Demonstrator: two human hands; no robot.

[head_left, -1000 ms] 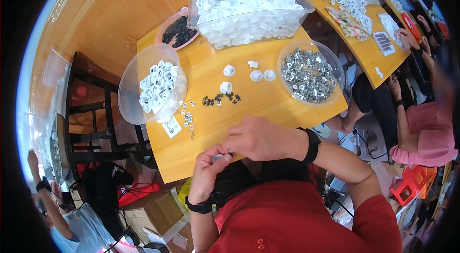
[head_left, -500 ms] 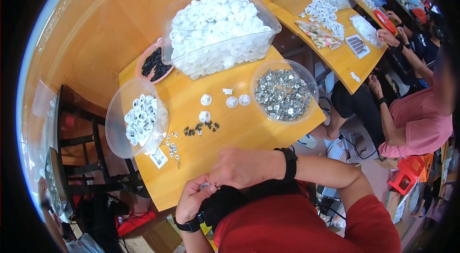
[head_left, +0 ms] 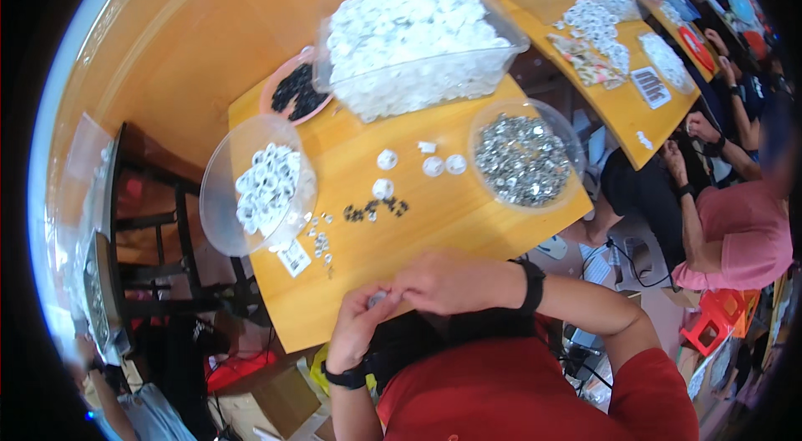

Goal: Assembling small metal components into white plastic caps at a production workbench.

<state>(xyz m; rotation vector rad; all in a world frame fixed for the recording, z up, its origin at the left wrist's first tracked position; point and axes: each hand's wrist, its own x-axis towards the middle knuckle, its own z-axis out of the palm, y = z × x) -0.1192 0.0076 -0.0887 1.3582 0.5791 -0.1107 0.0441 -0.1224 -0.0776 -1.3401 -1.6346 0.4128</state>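
My left hand (head_left: 357,326) is closed at the near table edge, thumb and fingers pinching a small whitish round part (head_left: 378,299). My right hand (head_left: 455,281) meets it there, its fingertips pressed together right beside the part; what they hold is hidden. Ahead of the hands lie a row of small black star-shaped pieces (head_left: 361,212) and several round white plastic parts (head_left: 383,188). Small clear and metal bits (head_left: 321,242) are scattered to the left, near a white printed label (head_left: 294,258).
A clear bowl of white rings (head_left: 269,188) stands left, a clear bowl of metal pieces (head_left: 522,159) right. At the back are a large clear bin of white parts (head_left: 409,36) and a pink bowl of black pieces (head_left: 297,92). People sit by another table (head_left: 576,78) at right.
The whole scene has shifted right and slightly up in view. Both hands stay together; the left has turned a little, and the whitish part shows more clearly between its fingers.
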